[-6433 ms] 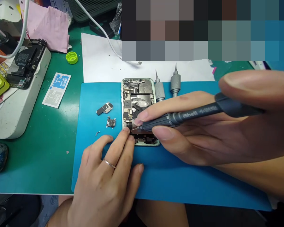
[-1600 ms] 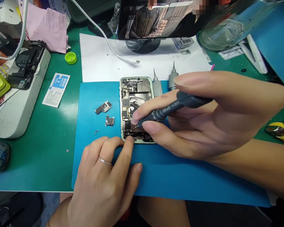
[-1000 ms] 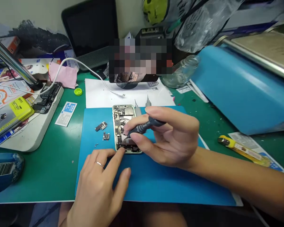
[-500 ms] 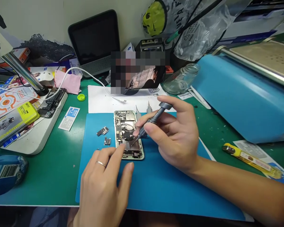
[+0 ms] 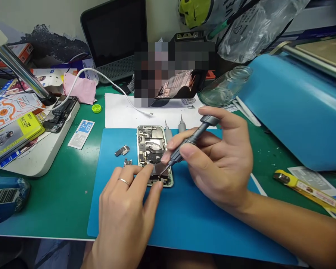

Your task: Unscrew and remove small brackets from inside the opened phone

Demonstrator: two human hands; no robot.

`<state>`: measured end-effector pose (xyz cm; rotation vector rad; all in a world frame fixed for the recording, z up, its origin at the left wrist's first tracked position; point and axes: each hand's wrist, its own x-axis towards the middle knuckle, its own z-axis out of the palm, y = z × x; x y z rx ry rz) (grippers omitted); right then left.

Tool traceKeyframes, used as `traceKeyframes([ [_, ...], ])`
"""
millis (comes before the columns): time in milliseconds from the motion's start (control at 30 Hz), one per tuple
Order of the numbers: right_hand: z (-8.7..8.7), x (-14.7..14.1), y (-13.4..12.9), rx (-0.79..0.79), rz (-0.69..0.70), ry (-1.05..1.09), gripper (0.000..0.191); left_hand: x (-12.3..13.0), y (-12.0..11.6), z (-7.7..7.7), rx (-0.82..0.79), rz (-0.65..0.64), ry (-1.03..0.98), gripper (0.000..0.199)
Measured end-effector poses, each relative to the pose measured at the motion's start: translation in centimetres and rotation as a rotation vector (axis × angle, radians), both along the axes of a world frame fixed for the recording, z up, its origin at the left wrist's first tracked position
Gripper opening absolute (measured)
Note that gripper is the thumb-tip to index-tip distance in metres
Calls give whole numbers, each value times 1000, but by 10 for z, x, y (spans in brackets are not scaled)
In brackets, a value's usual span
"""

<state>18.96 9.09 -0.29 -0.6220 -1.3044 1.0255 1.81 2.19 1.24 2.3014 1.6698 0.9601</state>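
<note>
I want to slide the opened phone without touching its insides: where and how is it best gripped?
Probably pinch the phone by its rim at the far left corner, coming from the left. It lies flat with insides bare; the left hand and screwdriver crowd its near half, and a second driver is close by its far right edge.

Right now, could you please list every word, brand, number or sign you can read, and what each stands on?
"BATTERY": on the yellow-and-grey box.
Barcode, digits unreadable: on the blue packet.
Lettering on the yellow-printed bag: cut off, uncertain.
Too small or blurred: any print on the screwdriver, blue-and-white card, yellow cutter, and everything else.
</note>
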Motion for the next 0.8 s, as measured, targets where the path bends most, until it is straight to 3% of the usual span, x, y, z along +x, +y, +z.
traceKeyframes([
  [800, 4, 1, -6, -21, -9, -70, 43, 0, -1, 4, -29, -69, -22, 11],
])
